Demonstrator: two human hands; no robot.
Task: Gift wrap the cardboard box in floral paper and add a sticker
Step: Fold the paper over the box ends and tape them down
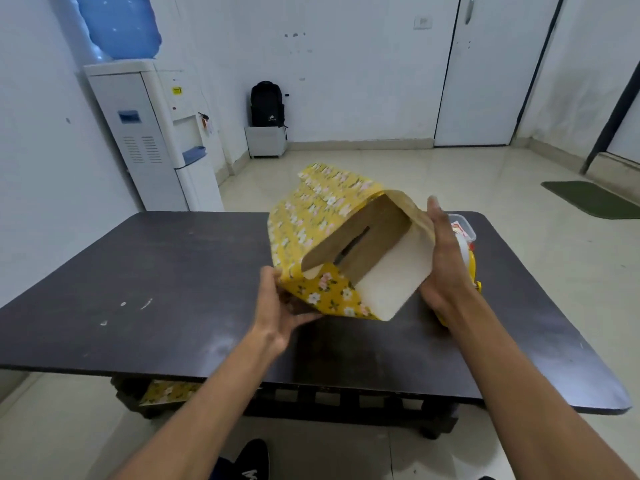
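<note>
The box [356,237] is held tilted above the dark worktop [173,271], its bare brown end showing and floral paper [311,216] wrapped round its sides. The left grip [280,303] curls round the box's papered lower corner. The right grip [445,258], fingers straight, presses flat against the paper's open flap.

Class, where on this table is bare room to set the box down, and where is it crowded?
Free: the table left of the left hand, and its near strip below the box. Crowded: behind the right hand, a container and yellow item.
</note>
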